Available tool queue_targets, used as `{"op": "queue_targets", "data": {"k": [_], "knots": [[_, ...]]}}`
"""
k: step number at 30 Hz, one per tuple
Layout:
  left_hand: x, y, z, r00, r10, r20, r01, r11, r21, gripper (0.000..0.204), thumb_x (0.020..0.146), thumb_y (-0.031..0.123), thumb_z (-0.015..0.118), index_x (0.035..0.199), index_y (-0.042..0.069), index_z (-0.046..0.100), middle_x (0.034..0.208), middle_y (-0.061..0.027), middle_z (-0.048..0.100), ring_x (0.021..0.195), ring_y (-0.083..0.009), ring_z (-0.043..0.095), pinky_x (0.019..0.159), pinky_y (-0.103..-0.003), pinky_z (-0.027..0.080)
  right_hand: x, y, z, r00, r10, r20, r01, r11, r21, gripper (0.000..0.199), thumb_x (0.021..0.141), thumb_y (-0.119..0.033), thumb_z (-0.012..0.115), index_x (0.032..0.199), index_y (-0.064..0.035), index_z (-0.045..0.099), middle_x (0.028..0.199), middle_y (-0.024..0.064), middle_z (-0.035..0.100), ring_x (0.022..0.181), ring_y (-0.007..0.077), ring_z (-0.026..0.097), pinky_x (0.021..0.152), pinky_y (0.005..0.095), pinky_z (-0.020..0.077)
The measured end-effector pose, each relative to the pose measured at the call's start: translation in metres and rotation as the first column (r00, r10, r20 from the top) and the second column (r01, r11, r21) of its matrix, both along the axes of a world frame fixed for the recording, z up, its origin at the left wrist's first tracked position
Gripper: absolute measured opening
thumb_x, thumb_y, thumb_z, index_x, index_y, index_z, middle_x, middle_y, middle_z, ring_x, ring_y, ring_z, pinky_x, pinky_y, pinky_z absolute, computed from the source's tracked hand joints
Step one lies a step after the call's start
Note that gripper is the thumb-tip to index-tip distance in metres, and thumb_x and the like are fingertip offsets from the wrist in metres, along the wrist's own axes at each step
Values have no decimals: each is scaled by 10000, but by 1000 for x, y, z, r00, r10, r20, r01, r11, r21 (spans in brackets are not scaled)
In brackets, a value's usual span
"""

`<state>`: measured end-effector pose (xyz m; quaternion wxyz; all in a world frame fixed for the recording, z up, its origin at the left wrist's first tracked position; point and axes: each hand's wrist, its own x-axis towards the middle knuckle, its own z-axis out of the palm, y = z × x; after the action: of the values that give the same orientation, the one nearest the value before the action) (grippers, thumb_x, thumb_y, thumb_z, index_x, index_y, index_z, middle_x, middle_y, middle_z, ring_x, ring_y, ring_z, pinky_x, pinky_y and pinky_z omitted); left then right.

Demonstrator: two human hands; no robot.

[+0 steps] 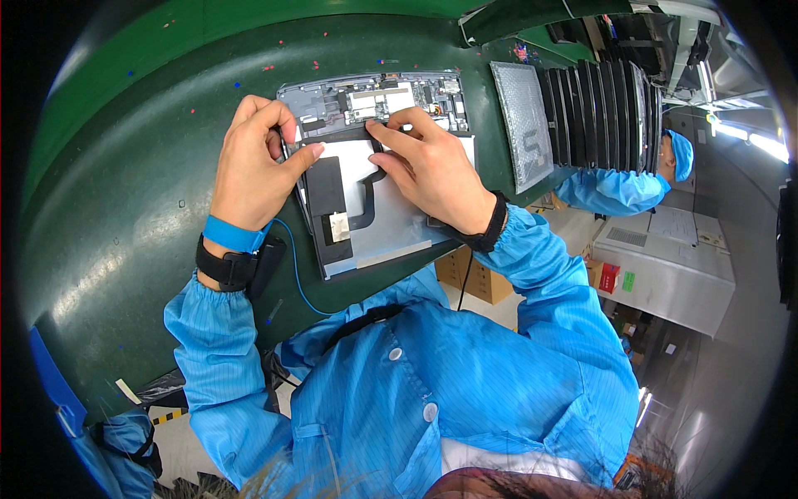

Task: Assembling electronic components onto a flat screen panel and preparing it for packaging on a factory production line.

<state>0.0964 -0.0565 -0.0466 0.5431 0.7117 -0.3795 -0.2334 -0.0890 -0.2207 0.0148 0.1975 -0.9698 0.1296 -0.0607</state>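
Observation:
An opened laptop base point(320, 108) with bare circuit boards lies on the green bench in front of me. On its near side is a silver panel point(407, 224) bearing a black rectangular piece point(325, 187) and a curved black ribbon cable point(368, 204). My left hand point(253, 162) grips the panel's upper left corner, its thumb over the black piece and its fingers curled at the edge. My right hand point(445, 170) reaches over the panel from the right. Its index finger touches the seam by the boards, and the ribbon cable's upper end lies between thumb and index finger.
A bubble-wrapped flat piece point(524, 125) lies right of the laptop, beside a row of upright black panels point(594, 116). A blue cord point(293, 258) runs from my left wrist strap. Another person in blue point(615, 191) works beyond; a cardboard box point(478, 279) stands below the bench.

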Motion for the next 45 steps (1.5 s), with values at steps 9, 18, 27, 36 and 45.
{"op": "queue_targets", "data": {"k": [9, 18, 27, 36, 45], "knots": [[-24, 7, 29, 974, 29, 226, -33, 999, 10, 372, 763, 0, 879, 976, 53, 578, 1064, -66, 510, 908, -187, 553, 765, -307, 463, -2, -3, -2, 1000, -7, 19, 6, 999, 34, 322, 928, -136, 768, 1232, -37, 725, 1109, 151, 628, 892, 367, 700, 795, 446, 589], [-131, 27, 29, 551, -494, 673, 418, 861, 290, 599, 788, 338, 876, 1313, 173, 639, 1560, -150, 497, 1492, -319, 428, 1171, -514, 385, -6, -10, -6, 994, 59, 91, -63, 997, 44, 355, 927, -129, 798, 1266, -44, 737, 1133, 134, 636, 837, 326, 707, 765, 424, 592], [-141, 17, 21, 574, -393, 718, 295, 918, 266, 384, 941, 161, 591, 1319, 167, 662, 1525, -159, 547, 1474, -305, 471, 1188, -537, 363, -5, -15, -7, 993, 60, 100, -68, 995, 78, 357, 907, -129, 816, 1245, -41, 739, 1134, 133, 638, 889, 341, 710, 797, 423, 596], [-140, 14, 24, 592, -419, 689, 287, 908, 305, 384, 946, 159, 591, 1324, 141, 653, 1500, -148, 561, 1464, -302, 480, 1174, -541, 363, -2, -15, -8, 992, 45, 118, -60, 991, 123, 329, 901, -135, 796, 1200, -19, 722, 1102, 147, 653, 922, 362, 696, 820, 447, 582], [-103, 15, 61, 781, -441, 443, 398, 897, 193, 449, 909, 157, 727, 1332, 56, 616, 1455, -196, 551, 1374, -395, 513, 1138, -516, 394, -3, -21, -10, 993, 37, 109, -52, 990, 134, 385, 864, -133, 847, 1225, -54, 740, 1155, 126, 699, 913, 347, 730, 789, 404, 616]]}}
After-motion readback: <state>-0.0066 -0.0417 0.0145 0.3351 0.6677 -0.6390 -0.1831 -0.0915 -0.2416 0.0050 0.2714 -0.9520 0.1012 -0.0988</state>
